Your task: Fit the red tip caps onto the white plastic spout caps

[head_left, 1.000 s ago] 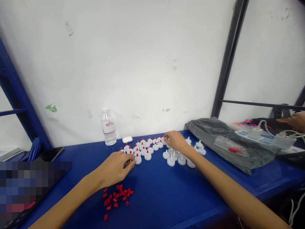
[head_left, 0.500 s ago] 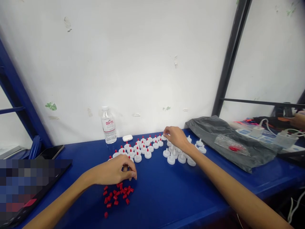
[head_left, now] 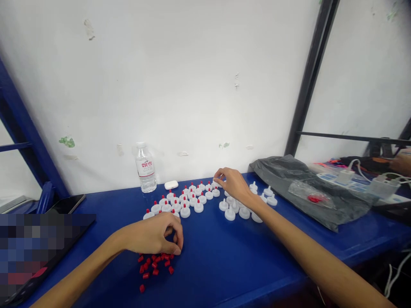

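My left hand (head_left: 159,234) is curled, thumb and fingertips together, low over a loose pile of small red caps (head_left: 155,271) on the blue table; anything between the fingertips is hidden. At the back, my right hand (head_left: 233,185) pinches the top of a white nozzle lid (head_left: 217,184), at the right end of the group of lids. Several white lids with red caps on their spouts (head_left: 185,211) stand between my hands. Below and beside my right wrist are several white lids with bare spouts (head_left: 230,214), some covered by the hand and forearm.
A water bottle (head_left: 146,171) and a small white case (head_left: 171,185) stand near the wall. On the right lie a grey plastic bag (head_left: 289,179), a clear bag with red bits (head_left: 310,194) and a power strip with chargers (head_left: 383,187). A dark device (head_left: 77,239) lies left.
My right hand has shifted left with the white nozzle lid, toward the red-capped lids. My left hand has dropped slightly closer to the red caps.
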The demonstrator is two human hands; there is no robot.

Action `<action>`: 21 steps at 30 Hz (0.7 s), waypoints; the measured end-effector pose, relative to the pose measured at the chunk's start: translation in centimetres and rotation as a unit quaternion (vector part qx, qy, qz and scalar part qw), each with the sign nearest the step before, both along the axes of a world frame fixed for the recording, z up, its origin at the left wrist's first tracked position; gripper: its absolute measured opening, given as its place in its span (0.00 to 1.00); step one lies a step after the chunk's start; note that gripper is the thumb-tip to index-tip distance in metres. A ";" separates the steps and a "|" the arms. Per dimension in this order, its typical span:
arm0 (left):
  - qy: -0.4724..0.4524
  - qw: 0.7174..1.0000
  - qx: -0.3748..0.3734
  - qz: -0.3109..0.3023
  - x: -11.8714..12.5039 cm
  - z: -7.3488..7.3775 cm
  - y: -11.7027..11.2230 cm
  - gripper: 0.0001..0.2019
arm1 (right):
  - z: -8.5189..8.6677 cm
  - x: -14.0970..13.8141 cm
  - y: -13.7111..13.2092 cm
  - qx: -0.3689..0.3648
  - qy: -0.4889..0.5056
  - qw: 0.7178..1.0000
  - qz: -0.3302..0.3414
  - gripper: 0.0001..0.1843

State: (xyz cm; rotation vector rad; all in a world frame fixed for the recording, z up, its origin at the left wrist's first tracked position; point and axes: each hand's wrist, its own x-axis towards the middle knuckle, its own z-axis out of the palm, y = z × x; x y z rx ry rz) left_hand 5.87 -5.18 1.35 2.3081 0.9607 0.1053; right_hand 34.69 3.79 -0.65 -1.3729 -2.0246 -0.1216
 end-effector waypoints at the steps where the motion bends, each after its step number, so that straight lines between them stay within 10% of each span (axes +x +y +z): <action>1: 0.000 1.000 0.006 0.002 0.0 0.0 0.0 0.06 | 0.0 0.0 0.0 0.007 0.005 1.000 0.006 0.06; 16: -0.134 0.955 0.196 0.175 1.0 -0.5 1.0 0.12 | -0.3 -2.8 -2.4 0.040 -0.021 0.975 0.216 0.07; 21: -0.155 0.944 0.252 0.146 1.0 -1.5 1.5 0.12 | -0.5 -4.0 -3.9 0.037 -0.047 0.957 0.284 0.15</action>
